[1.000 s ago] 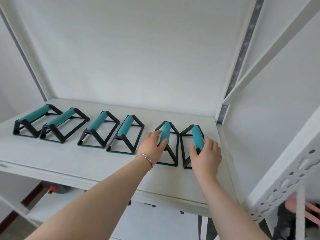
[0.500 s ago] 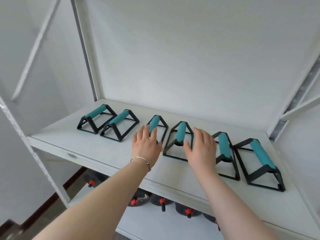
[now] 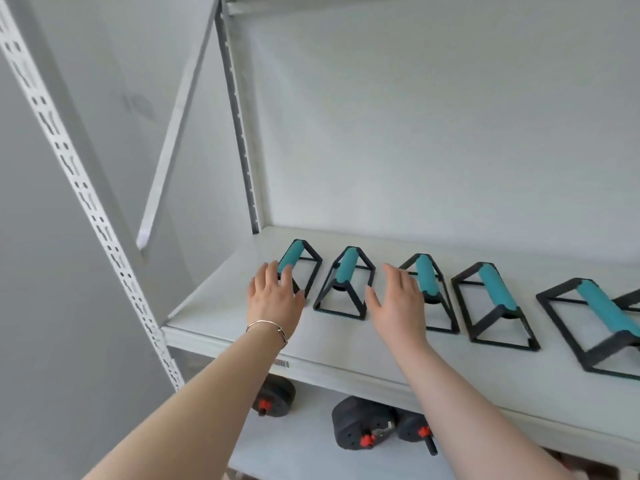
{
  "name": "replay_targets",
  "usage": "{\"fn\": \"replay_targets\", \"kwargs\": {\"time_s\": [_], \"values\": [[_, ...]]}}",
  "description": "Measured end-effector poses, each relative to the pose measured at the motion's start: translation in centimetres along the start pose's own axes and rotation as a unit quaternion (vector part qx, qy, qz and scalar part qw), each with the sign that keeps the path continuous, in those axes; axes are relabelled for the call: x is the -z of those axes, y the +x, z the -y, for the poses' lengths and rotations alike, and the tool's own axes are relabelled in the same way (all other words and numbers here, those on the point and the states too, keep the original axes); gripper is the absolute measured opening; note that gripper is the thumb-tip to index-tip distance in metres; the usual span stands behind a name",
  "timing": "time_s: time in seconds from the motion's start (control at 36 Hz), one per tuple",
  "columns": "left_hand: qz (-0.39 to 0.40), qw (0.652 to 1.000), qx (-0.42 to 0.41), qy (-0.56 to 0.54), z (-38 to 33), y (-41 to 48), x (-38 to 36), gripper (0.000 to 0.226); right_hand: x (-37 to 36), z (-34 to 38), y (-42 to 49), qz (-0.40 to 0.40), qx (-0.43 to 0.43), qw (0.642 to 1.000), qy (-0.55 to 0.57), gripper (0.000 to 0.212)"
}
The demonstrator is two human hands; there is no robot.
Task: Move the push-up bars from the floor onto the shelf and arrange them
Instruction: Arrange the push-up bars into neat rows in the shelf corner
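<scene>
Several black push-up bars with teal grips stand in a row on the white shelf (image 3: 346, 344). My left hand (image 3: 273, 299), open with fingers spread, hovers at the near end of the leftmost bar (image 3: 294, 256) and covers part of its frame. The second bar (image 3: 346, 271) stands free between my hands. My right hand (image 3: 398, 303) is open in front of the third bar (image 3: 427, 275), hiding its near left corner. A fourth bar (image 3: 495, 289) and a fifth bar (image 3: 602, 310) follow to the right; another is cut off by the frame edge.
A perforated white upright (image 3: 86, 202) rises at the left front and a darker post (image 3: 239, 133) stands at the shelf's back left corner. Black dumbbells with red parts (image 3: 363, 426) lie on the lower shelf. The back wall is close behind the bars.
Both hands have moved left along the row, from the right-end bars to the left-end ones. The view has swung left with them. The hands have stayed open since half a second ago.
</scene>
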State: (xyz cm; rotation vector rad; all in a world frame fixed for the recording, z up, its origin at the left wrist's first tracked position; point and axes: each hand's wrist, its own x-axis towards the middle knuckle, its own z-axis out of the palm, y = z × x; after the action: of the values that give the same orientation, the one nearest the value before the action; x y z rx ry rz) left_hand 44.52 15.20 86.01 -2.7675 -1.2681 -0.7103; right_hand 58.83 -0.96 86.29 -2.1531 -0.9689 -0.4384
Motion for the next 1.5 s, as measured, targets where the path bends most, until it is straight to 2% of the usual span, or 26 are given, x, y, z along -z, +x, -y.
{"fn": "replay_targets", "kwargs": {"time_s": [0.22, 0.36, 0.47, 0.72, 0.89, 1.03, 1.17, 1.36, 1.5], "values": [[0.032, 0.999, 0.01, -0.033, 3.4, 4.6, -3.1, 0.053, -5.1, 2.4, 2.3, 0.036, -0.043, 0.998, -0.015, 0.06], [0.056, 0.995, 0.035, -0.077, 3.4, 8.0, -5.4, 0.056, -8.6, 2.3, 5.9, 0.109, -0.15, 0.982, 0.046, 0.076], [0.07, 0.991, 0.047, -0.102, 3.1, 9.9, -6.6, 0.059, -10.7, 2.4, 8.9, 0.153, -0.223, 0.957, 0.1, 0.067], [0.133, 0.979, 0.035, -0.152, 3.4, 13.5, -8.3, 0.061, -12.6, 1.9, 13.4, 0.235, -0.211, 0.945, 0.084, 0.043], [0.145, 0.969, -0.019, -0.199, 7.2, 17.0, -9.0, 0.064, -12.3, 0.6, 15.8, 0.27, -0.201, 0.939, 0.077, 0.072], [0.188, 0.96, -0.068, -0.198, 9.9, 20.2, -8.8, 0.063, -12.0, -0.3, 17.5, 0.293, -0.207, 0.931, 0.065, 0.069], [0.234, 0.944, -0.081, -0.217, 11.0, 22.5, -8.4, 0.064, -11.2, -0.8, 19.1, 0.353, -0.189, 0.916, 0.031, 0.067], [0.276, 0.941, -0.139, -0.14, 12.1, 25.6, -8.0, 0.06, -10.6, -0.9, 19.7, 0.39, -0.167, 0.905, 0.014, 0.062], [0.25, 0.954, -0.151, -0.064, 10.7, 26.6, -8.4, 0.054, -11.5, -0.4, 20.4, 0.358, -0.167, 0.917, -0.053, 0.058]]}}
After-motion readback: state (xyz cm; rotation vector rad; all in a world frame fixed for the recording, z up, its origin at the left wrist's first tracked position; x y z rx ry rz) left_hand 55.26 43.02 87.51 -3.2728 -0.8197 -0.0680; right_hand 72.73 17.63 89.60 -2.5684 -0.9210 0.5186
